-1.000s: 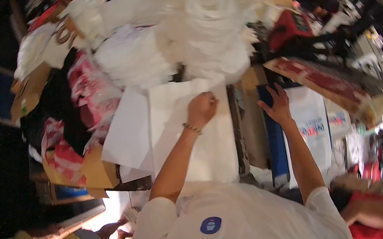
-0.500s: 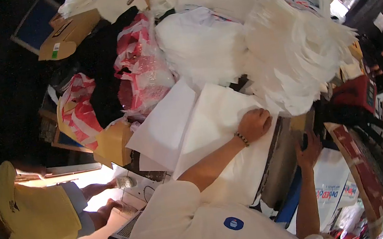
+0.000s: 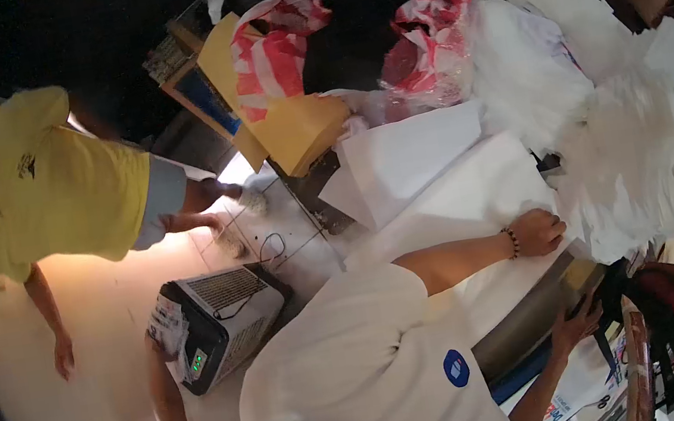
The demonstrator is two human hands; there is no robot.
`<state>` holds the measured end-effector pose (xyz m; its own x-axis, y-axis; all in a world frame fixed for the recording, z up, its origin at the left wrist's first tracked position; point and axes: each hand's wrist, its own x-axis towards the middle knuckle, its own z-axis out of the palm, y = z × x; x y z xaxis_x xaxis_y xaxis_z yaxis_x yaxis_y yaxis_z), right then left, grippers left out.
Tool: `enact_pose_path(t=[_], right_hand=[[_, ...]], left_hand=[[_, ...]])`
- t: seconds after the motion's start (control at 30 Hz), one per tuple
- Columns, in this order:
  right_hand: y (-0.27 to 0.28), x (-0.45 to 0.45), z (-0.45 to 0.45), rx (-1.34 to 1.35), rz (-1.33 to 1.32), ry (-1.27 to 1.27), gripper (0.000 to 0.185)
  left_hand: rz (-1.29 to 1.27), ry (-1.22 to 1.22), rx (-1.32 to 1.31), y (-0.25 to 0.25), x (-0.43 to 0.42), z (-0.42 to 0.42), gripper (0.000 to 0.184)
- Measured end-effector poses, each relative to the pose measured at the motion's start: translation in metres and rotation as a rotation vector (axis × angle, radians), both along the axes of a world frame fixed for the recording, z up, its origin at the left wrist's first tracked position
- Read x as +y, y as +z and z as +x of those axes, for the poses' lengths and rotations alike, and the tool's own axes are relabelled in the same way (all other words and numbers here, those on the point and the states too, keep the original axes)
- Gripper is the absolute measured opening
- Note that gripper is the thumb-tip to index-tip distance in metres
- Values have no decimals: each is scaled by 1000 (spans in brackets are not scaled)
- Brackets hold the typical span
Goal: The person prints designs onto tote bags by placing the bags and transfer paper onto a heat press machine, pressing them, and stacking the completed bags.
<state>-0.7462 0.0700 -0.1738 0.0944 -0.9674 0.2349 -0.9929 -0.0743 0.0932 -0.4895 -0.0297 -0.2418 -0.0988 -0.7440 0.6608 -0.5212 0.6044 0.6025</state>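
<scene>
My left hand (image 3: 539, 232), with a beaded bracelet at the wrist, rests curled on the long white sheet (image 3: 476, 207). Its fingers are closed, and anything inside them is hidden. My right hand (image 3: 577, 327) is open, its fingers spread over the dark edge beside a grey-brown panel (image 3: 519, 318). Below that hand lie white printed bags (image 3: 569, 394) with blue and red lettering. Folded white paper (image 3: 412, 156) lies along the far side of the long sheet.
Piles of white bags (image 3: 626, 159) lie beyond my left hand. Red-and-white plastic (image 3: 270, 55) sits by an open cardboard box (image 3: 299, 129). A person in yellow (image 3: 71, 180) stands at left; another person's arm (image 3: 171, 409) is near a black-and-white appliance (image 3: 226, 314).
The view has swung left, so the table appears rotated and shifted right. The appliance and more of the person in yellow have come into view. My left hand stays closed on the sheet.
</scene>
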Motion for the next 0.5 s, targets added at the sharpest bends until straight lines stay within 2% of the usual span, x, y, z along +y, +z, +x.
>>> enact_pose_path(t=[0.03, 0.1, 0.17, 0.23, 0.27, 0.33, 0.37, 0.43, 0.47, 0.5], right_hand=[[-4, 0, -5, 2, -7, 12, 74], [-21, 6, -20, -366, 119, 165, 69], [-21, 36, 11, -391, 164, 328, 61], [3, 70, 70, -588, 282, 263, 61], [-6, 83, 85, -586, 283, 266, 61], [-34, 101, 110, -955, 250, 335, 68], [-28, 106, 125, -957, 247, 339, 68], [-17, 108, 146, -1611, 610, -117, 79], [-18, 108, 142, -1615, 607, -120, 79], [-20, 107, 134, -1822, 616, -107, 79]], left_hand=[[-7, 12, 2, -1, 0, 0, 18], [70, -12, -71, 1, 1, -1, 18], [57, 22, -94, 9, 5, 3, 19], [46, 52, -118, 10, 6, 2, 20], [79, 46, -135, 8, 5, 0, 19], [105, 40, -151, 12, 5, 1, 19], [126, 16, -157, 14, 6, 4, 19], [147, -7, -169, 16, 7, 9, 19], [127, -5, -137, 15, 7, 9, 18], [102, -16, -106, 15, 6, 6, 18]])
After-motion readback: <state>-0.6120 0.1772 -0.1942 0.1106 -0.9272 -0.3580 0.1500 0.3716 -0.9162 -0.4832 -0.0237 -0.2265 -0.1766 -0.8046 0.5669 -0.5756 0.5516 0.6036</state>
